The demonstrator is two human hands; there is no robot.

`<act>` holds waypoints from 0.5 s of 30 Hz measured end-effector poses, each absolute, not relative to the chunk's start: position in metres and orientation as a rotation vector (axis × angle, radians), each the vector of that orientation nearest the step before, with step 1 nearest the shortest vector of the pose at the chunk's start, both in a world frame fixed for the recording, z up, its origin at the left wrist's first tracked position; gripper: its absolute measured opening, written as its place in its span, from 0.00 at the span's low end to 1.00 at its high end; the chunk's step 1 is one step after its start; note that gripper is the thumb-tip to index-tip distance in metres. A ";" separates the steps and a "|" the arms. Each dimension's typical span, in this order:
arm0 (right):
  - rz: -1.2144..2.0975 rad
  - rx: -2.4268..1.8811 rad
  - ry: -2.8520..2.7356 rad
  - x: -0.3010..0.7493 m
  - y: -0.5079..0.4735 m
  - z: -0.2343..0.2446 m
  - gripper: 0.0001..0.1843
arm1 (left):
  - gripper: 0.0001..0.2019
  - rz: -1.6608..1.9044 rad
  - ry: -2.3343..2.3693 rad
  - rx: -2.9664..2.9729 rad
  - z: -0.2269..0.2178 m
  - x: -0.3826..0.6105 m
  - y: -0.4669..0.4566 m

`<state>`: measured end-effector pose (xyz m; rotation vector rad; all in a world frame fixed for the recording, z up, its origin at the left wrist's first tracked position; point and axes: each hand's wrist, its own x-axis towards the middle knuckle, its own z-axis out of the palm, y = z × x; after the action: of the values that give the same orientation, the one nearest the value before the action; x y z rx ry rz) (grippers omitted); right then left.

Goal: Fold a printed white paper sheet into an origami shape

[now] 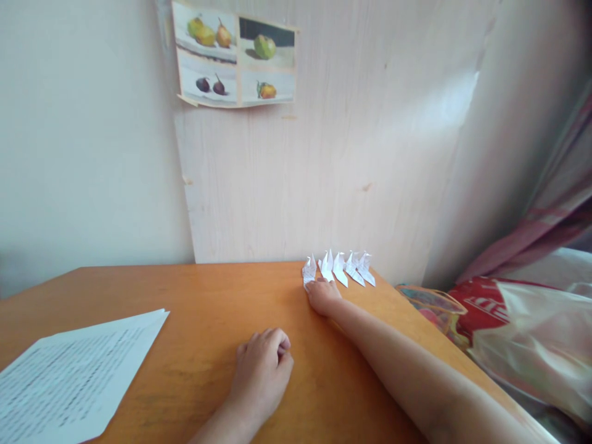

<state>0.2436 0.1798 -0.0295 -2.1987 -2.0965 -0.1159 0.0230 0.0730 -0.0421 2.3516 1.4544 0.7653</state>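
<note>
Several white folded-paper cranes [340, 271] stand in a row along the back edge of the wooden table, at its right end. My right hand [325, 297] reaches out to the leftmost paper crane [309, 270], its fingers closed at the crane's lower tip; the fingertips are partly hidden. Printed lines show on that crane's paper. Nearer to me, my left hand [263, 370] rests on the tabletop with its fingers curled in and the thumb against them. Nothing shows in it.
At the left of the wooden table [198, 370] lies a stack of printed paper sheets [74, 376]. A panel [324, 185] with fruit pictures [235, 58] stands behind the table. Past the right edge are plastic bags [541, 333] and a pink curtain [531, 228].
</note>
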 end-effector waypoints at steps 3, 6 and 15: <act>-0.133 -2.205 -2.079 0.248 0.186 -0.029 0.20 | 0.06 0.782 1.447 2.348 -0.044 0.023 0.073; -0.172 -2.205 -2.051 0.250 0.188 -0.028 0.21 | 0.06 0.784 1.449 2.344 -0.044 0.024 0.073; -0.199 -2.184 -2.071 0.248 0.182 -0.030 0.23 | 0.05 0.778 1.450 2.340 -0.042 0.024 0.073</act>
<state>0.2483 0.1816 -0.0303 -2.1843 -2.0715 -0.1985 0.0235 0.0735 -0.0420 2.3398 1.4502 0.7778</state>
